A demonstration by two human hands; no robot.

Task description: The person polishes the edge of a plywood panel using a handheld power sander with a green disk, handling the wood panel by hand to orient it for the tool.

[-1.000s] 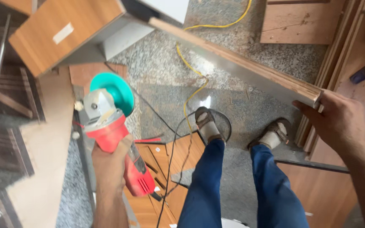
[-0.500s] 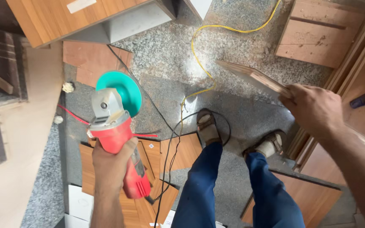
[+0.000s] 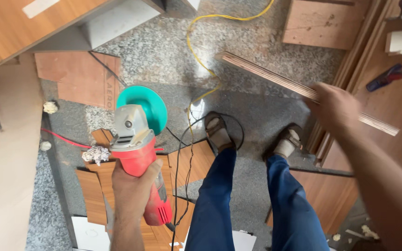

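left hand (image 3: 133,188) gripping angle grinder (image 3: 138,153), right hand (image 3: 333,107) holding plywood strip (image 3: 275,79)

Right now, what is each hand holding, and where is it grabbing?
The left hand grips a red angle grinder around its body, behind the green disc. The right hand holds a long wooden strip partway along its length.

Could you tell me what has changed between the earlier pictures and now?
The right hand has swung the long plywood strip from stretching far across to the upper left to a shorter reach over the granite floor, gripping it throughout. The left hand keeps holding the red angle grinder, its green disc pointing away. The feet stay planted.
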